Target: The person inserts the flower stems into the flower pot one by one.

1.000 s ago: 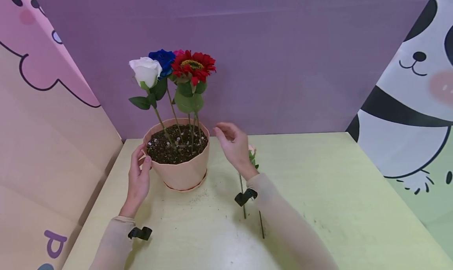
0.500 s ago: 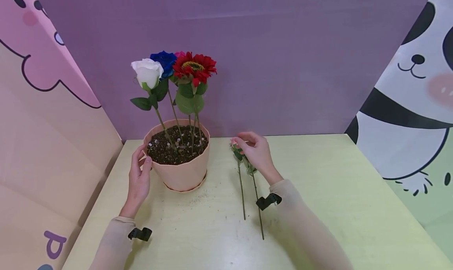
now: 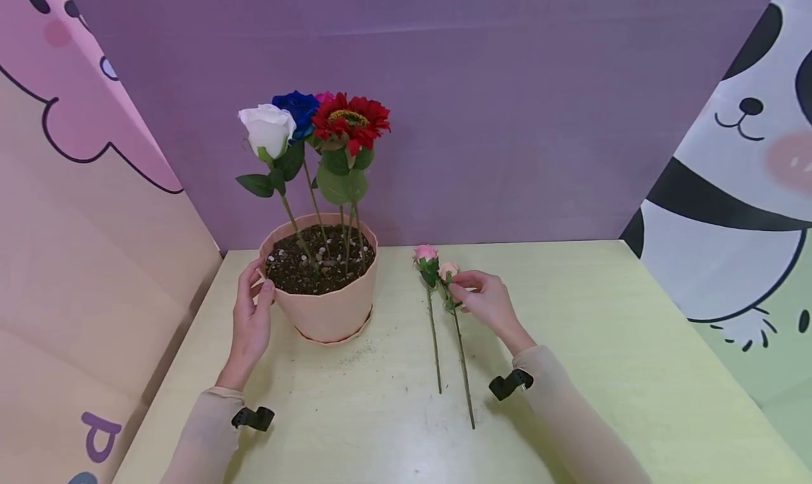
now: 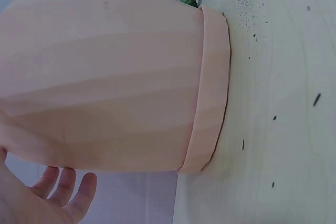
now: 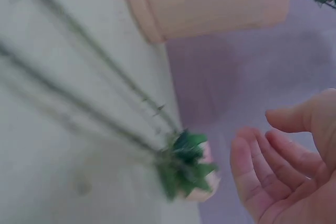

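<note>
A peach flowerpot point(image 3: 326, 311), filled with dark soil, holds upright artificial flowers: a white rose point(image 3: 268, 130), a blue rose point(image 3: 297, 110), a red sunflower-like bloom point(image 3: 351, 121) and a partly hidden pink one. My left hand point(image 3: 250, 322) touches the pot's left side near the rim, thumb toward the front. Two stemmed roses lie right of the pot, one pink point(image 3: 426, 253) and one pale peach point(image 3: 448, 270). Beside the peach rose is my right hand point(image 3: 491, 304). In the right wrist view a gap separates my right hand's thumb from its loosely bent fingers.
Soil crumbs point(image 3: 358, 357) are scattered on the pale tabletop point(image 3: 603, 364) before the pot. A purple backdrop point(image 3: 507, 118) rises behind the table. Printed panels with a panda point(image 3: 736, 188) and a pink figure point(image 3: 82, 118) flank it.
My right hand has moved from beside the pot, over the lying roses, to the right of the peach rose. Both lying roses now show more fully. My left hand stays at the pot.
</note>
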The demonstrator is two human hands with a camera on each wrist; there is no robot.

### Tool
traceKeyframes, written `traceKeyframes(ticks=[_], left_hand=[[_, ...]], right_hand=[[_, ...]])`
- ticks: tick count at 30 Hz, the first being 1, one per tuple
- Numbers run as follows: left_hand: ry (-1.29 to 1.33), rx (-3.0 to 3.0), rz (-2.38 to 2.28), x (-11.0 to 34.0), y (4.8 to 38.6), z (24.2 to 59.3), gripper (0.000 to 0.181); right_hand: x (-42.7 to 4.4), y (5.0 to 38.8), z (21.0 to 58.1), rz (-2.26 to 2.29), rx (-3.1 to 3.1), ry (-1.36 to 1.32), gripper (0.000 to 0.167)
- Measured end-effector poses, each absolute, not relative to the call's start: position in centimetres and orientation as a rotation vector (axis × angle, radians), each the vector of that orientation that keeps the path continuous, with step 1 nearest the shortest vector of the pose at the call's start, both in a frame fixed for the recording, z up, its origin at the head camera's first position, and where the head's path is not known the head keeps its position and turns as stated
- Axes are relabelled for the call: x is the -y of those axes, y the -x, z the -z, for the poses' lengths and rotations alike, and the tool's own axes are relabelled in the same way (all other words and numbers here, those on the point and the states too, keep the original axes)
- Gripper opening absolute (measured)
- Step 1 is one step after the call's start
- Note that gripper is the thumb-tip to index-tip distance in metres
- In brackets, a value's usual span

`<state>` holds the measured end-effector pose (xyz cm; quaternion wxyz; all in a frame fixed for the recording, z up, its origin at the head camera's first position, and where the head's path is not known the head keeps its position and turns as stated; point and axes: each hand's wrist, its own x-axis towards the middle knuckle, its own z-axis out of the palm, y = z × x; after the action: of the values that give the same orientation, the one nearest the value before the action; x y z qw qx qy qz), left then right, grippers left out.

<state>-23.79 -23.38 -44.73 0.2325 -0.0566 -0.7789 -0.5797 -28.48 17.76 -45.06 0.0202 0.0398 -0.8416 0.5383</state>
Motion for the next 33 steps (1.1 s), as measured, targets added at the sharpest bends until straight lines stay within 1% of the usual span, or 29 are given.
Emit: traceKeyframes(ticks=[7, 15, 21, 33], left_hand=[[0.153, 2.140, 1.588, 23.4, 23.9, 44.7, 0.051], [0.133, 2.153, 1.587, 23.4, 23.6, 44.6, 0.051], [0.149, 2.153, 1.591, 23.4, 23.7, 44.7, 0.051], [0.141, 2.155, 1.598, 23.3, 23.6, 44.7, 0.051]], right_hand=[[-19.3, 27.7, 47.2, -1.667, 2.676, -0.082, 0.040], [-19.3, 27.3, 48.5, -1.747, 2.717, -0.039, 0.038], [-19.0, 27.1, 48.8, -1.766, 2.752, 0.018, 0.035], [-18.9, 27.1, 49.4, -1.790, 2.792, 0.046, 0.036]])
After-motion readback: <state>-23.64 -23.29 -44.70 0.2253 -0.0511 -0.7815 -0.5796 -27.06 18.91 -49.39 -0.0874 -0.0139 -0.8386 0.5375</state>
